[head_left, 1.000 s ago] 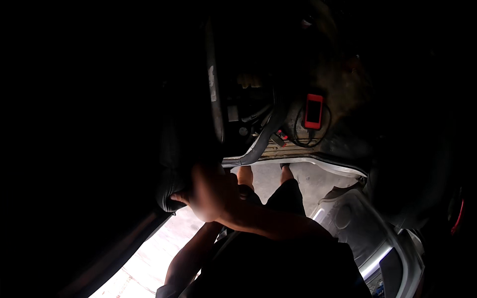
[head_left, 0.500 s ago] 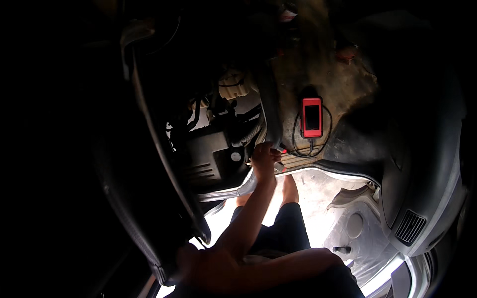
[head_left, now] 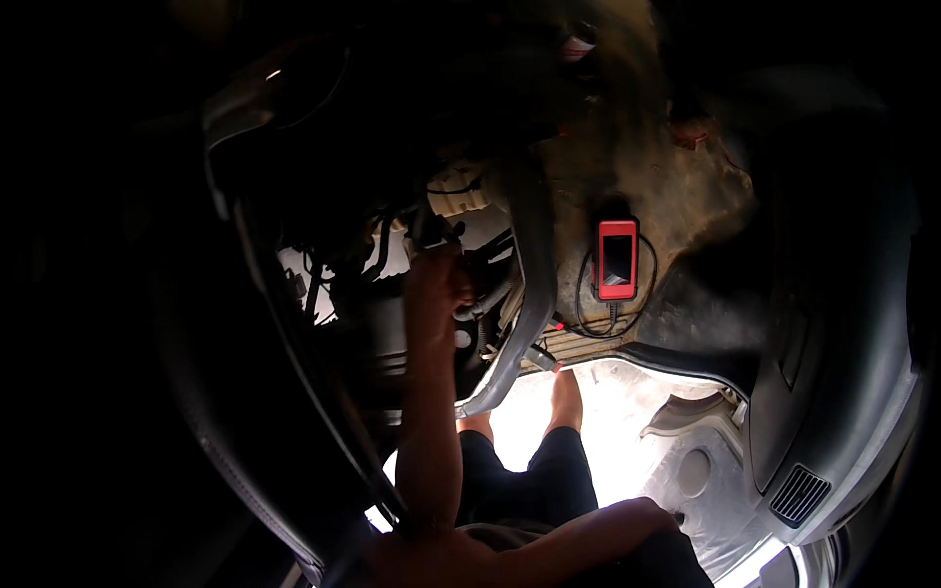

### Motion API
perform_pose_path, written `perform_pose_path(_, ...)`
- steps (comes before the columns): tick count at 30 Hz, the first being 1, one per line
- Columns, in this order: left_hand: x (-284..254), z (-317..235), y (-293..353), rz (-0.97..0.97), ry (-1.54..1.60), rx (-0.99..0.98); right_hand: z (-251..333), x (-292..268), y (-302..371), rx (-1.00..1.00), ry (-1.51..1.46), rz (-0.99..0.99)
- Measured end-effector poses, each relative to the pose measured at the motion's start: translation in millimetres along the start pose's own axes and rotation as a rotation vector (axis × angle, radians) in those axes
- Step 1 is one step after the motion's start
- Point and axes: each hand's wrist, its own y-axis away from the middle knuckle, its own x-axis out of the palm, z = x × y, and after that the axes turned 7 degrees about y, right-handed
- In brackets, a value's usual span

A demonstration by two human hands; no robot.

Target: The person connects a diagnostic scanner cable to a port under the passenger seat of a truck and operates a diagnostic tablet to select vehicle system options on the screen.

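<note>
My left hand [head_left: 437, 286] reaches into the dark engine bay, just above a black ribbed engine cover [head_left: 384, 365]. Its fingers look bent on the right side, but shadow and motion blur hide whether they hold anything. My right forearm [head_left: 588, 534] crosses the lower edge toward the left; the right hand is lost in the dark there. To the right of the bay lies a red handheld device [head_left: 617, 260] with a black screen. A black cable [head_left: 652, 284] loops around it. By the bay's rim rests a grey clamp-like piece with a red tip [head_left: 545, 359].
A black rubber seal [head_left: 534, 230] edges the bay. On the left a dark raised panel [head_left: 294, 343] stands close to my arm. Dirty brown floor [head_left: 686, 206] spreads around the device. A grey door panel with an air vent [head_left: 801, 495] is at the lower right.
My left hand has moved left and slightly up, from the rim beside the red-tipped piece to over the engine. That piece is now uncovered. The view has shifted slightly.
</note>
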Motion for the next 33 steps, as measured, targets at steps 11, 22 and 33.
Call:
perform_pose_path(11,-16,-24,1,-0.165,0.0,0.059,-340,56,-138,0.814,-1.256,-0.747)
perform_pose_path(22,-55,16,-12,-0.171,-0.165,0.052,-439,113,-179,1.458,-0.291,-0.295)
perform_pose_path(33,-72,67,-26,-0.05,-0.979,0.257,-370,165,-115,0.778,-0.093,-0.922)
